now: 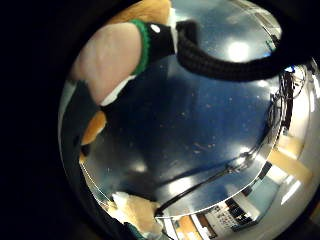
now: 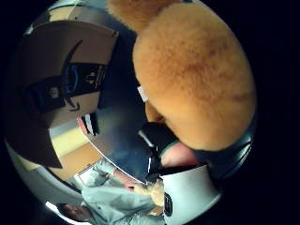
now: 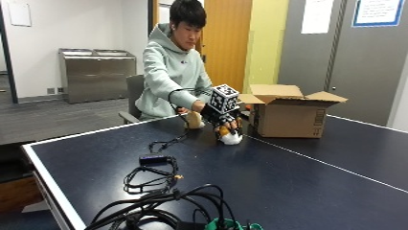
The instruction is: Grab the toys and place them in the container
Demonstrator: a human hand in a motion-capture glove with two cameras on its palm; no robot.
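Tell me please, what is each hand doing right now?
Right hand: grips the plush toy over the table.
Left hand: cannot be told, hidden behind the right arm.

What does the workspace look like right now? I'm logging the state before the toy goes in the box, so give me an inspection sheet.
Surface: dark blue table with a white line across it.
Job's things: orange and white plush toy under the gloved right hand, its base on or just above the table; open cardboard box standing beside it, flaps up; a second small plush on the table near the person.
Clutter: nothing seen beyond the cables.
Grip: right hand has its fingers curled round the plush toy; the orange fur fills the thumb side palm view.
Cables: black cables coiled at the table's near end.
Surroundings: metal bins against the wall, orange door behind the person.
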